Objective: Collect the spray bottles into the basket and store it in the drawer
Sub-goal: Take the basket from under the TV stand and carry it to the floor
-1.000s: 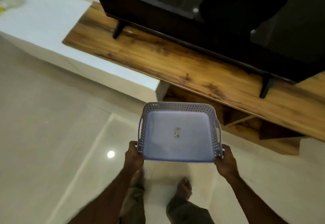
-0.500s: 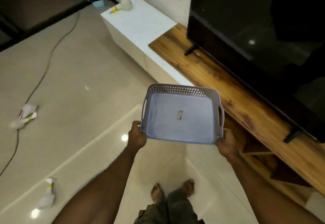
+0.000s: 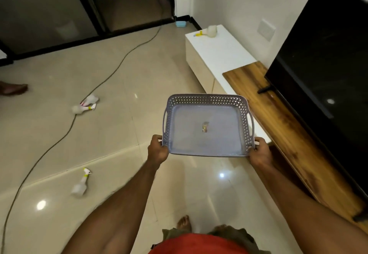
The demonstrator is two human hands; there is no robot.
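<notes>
More floor now beyond the hand-held basket (image 3: 208, 148), sticker (image 3: 205, 127) inside.

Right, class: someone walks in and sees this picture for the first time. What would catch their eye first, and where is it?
Most striking is the grey perforated basket, held out at the centre by the left hand and right hand, holding no bottles. Next come the spray bottles on the tiled floor to the left: a pair beside the black cable and one nearer. Another lies on the white cabinet, beyond the big dark TV.
</notes>
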